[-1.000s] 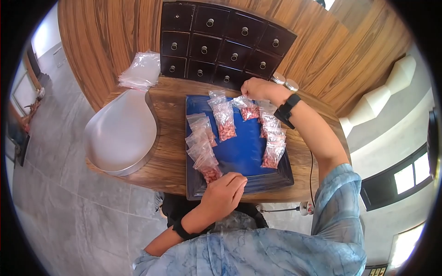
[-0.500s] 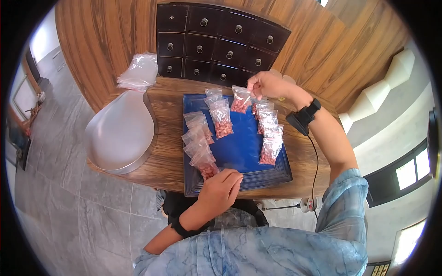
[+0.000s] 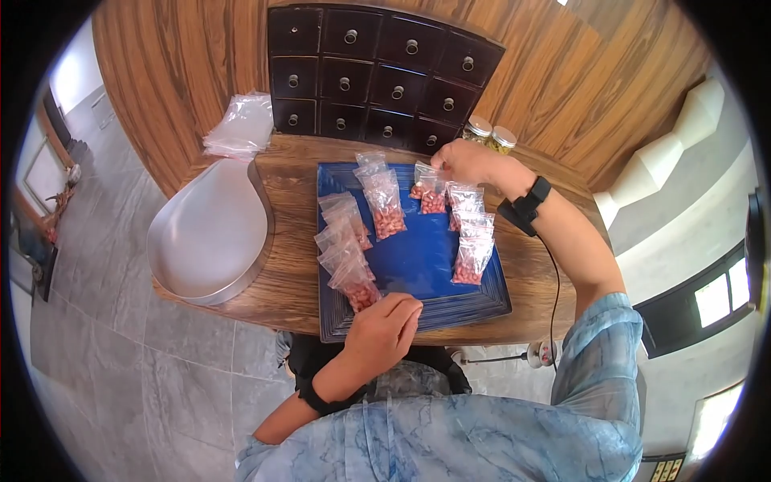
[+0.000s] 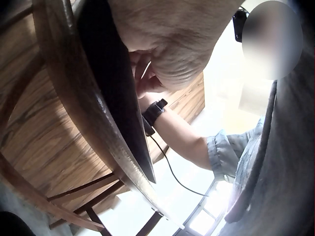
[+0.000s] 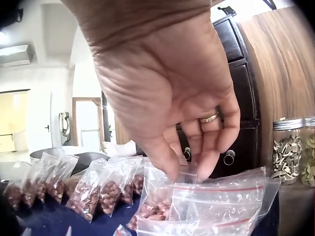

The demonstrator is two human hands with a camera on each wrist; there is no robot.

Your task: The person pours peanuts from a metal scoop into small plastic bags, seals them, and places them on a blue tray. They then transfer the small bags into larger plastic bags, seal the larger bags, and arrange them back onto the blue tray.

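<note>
In the head view a blue square tray (image 3: 409, 265) carries small zip bags of reddish peanuts in overlapping rows. My right hand (image 3: 470, 163) is over the tray's far right corner. In the right wrist view its thumb and fingertips pinch the top edge of a peanut bag (image 5: 155, 206). Other clear bags with red seal lines (image 5: 219, 189) overlap just beside it. My left hand (image 3: 381, 329) lies at the tray's near edge, fingers loosely curled and holding nothing, close to the nearest bag of the left row (image 3: 363, 293).
A teardrop-shaped metal pan (image 3: 209, 233) stands left of the tray, with a stack of clear bags (image 3: 241, 124) behind it. A dark drawer cabinet (image 3: 381, 80) is at the back. Lidded glass jars (image 5: 287, 152) stand right of it. A cable (image 3: 554, 281) hangs from my right wrist.
My right hand dips to the far tray corner, rises with an upright peanut bag, then shifts right and lowers. Two bags now show left of its fingers. My left hand stays put.
</note>
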